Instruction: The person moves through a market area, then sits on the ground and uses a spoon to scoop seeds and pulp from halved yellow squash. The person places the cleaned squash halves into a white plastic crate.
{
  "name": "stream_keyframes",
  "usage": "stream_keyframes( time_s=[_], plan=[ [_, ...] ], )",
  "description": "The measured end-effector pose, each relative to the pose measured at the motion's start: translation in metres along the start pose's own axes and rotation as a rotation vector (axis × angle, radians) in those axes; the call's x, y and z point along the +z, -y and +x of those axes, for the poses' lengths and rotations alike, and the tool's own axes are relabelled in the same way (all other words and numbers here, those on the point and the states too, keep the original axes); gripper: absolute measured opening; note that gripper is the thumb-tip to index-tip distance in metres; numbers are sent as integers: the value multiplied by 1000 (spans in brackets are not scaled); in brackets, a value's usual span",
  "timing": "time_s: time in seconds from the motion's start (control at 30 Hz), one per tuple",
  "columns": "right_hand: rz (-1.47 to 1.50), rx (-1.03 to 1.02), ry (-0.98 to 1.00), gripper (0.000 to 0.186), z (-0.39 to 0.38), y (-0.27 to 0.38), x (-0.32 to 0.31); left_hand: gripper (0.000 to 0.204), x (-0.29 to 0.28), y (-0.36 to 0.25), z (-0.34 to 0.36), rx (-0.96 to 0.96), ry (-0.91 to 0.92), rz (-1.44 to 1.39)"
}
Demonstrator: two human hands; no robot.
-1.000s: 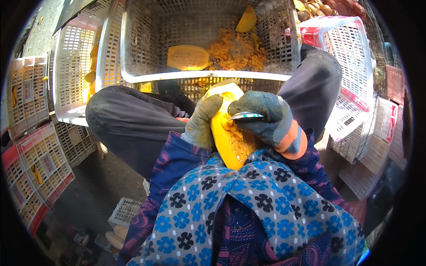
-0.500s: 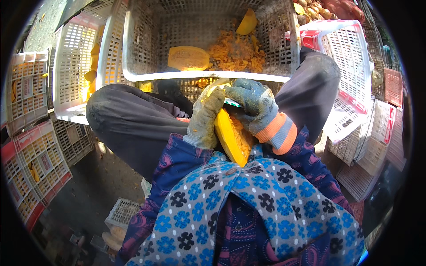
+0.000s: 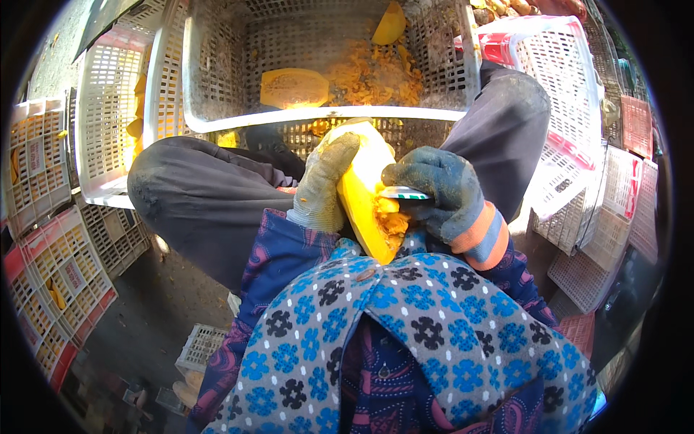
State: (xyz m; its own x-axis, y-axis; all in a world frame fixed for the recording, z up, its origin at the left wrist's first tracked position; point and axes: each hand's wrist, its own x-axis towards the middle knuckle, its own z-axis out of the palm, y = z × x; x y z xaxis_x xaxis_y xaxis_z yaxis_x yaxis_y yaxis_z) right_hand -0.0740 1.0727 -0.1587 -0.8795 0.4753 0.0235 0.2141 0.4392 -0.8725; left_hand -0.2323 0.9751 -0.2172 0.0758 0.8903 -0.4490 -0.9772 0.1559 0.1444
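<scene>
A peeled half of yellow-orange squash (image 3: 358, 202) rests upright against my apron, its hollow facing right. My left hand (image 3: 329, 170), in a worn grey-yellow glove, is closed around its left side and upper part. In a dark blue-grey glove with an orange-striped cuff, my right hand (image 3: 442, 194) grips a thin scraper (image 3: 405, 192) with a pale edge and green marks. The rest of the scraper is hidden by the fingers. Its edge is at the squash's hollow, where loose orange pulp (image 3: 390, 217) shows.
Before my knees stands a large crate (image 3: 325, 113) holding scraped pulp (image 3: 376, 76), a squash half (image 3: 294, 88) and another squash piece (image 3: 390, 23). White crates (image 3: 116, 108) with yellow pieces stand at the left; a red-and-white crate (image 3: 557, 79) and stacked crates (image 3: 614, 195) stand at the right.
My right hand has drawn the scraper toward me, from the squash's far end to the middle of its hollow. The squash's far end is now uncovered, and pulp is bunched nearer me.
</scene>
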Motion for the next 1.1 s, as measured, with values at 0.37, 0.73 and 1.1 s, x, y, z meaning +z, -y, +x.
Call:
stream_keyframes(
  time_s=[0.37,0.73,1.1],
  plan=[
    [-110,-193,102,36,2,6,8,41,2,-2,-9,-50,-125,-70],
    [146,323,-111,24,35,3,34,48,0,-4,-2,104,-26,100],
    [381,601,-185,29,21,15,31,52,12,-5,-8,165,-32,100]
  ],
)
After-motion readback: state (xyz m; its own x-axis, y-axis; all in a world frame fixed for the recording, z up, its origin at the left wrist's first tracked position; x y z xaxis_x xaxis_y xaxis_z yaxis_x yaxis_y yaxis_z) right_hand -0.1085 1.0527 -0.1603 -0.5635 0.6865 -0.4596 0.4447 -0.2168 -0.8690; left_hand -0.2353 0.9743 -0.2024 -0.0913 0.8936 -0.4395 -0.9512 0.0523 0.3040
